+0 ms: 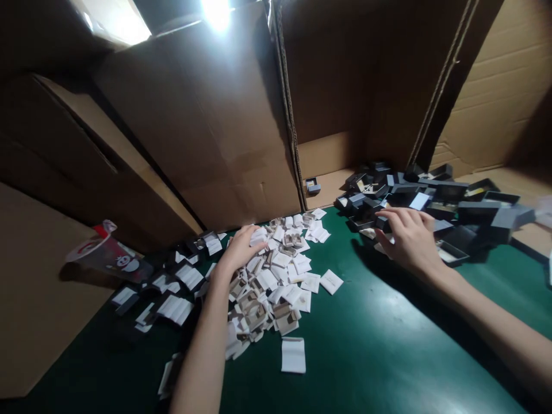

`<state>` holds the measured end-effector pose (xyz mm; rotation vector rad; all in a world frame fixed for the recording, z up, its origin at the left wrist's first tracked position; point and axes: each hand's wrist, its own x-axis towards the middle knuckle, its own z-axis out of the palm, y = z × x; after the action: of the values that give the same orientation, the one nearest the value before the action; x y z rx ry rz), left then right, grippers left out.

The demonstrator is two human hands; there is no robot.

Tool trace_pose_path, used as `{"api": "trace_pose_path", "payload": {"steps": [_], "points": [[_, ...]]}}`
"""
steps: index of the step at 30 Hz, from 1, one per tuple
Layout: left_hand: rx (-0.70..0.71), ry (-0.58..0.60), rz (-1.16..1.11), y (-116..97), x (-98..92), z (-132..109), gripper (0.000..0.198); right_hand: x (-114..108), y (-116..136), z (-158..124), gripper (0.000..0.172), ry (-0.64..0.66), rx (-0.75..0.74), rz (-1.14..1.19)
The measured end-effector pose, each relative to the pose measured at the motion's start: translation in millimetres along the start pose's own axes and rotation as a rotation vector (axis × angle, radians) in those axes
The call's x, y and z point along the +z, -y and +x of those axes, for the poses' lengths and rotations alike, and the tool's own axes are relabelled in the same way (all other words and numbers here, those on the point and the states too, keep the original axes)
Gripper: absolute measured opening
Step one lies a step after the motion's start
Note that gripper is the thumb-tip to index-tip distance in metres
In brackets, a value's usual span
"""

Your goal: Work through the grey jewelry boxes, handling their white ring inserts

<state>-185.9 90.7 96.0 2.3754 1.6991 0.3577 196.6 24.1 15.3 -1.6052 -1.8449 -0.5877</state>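
My left hand (240, 248) is at the upper left of a heap of small folded white card inserts (280, 260). Its thumb and fingers close around one white insert (258, 236). Over on the right, my right hand (409, 238) reaches to the near edge of a pile of small dark jewellery-type boxes (444, 192). Thumb and fingertips curl round the corner of one dark box (381, 223), which the hand partly hides. Many boxes in the pile lie open, with pale inserts inside.
More dark boxes with white inserts (175, 307) lie left of my left forearm. A clear plastic cup (116, 259) tilts beside them. Cardboard walls (207, 132) enclose the green table (366, 345). One small box (313, 185) sits apart at the back; a flat card (293, 355) lies in front.
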Motion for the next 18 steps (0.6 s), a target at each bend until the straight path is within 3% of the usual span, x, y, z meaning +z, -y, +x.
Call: {"api": "trace_pose_path", "payload": {"steps": [5, 10, 14, 18], "points": [[0.062, -0.097, -0.044, -14.0, -16.0, -7.8, 0.038, 8.2, -2.0, -6.7, 0.024, 0.135, -0.014, -0.099], [0.145, -0.025, -0.101, -49.7, -33.6, -22.2, 0.037, 10.4, -3.5, -9.0, 0.02, 0.177, -0.02, -0.121], [0.161, 0.238, -0.278, -95.9, -20.3, -35.3, 0.042, 17.2, 2.3, -11.8, 0.019, 0.245, -0.05, -0.084], [0.424, 0.598, -0.565, -143.4, 36.7, -49.9, 0.041, 21.6, 7.2, -13.7, 0.023, 0.279, -0.071, -0.035]]}}
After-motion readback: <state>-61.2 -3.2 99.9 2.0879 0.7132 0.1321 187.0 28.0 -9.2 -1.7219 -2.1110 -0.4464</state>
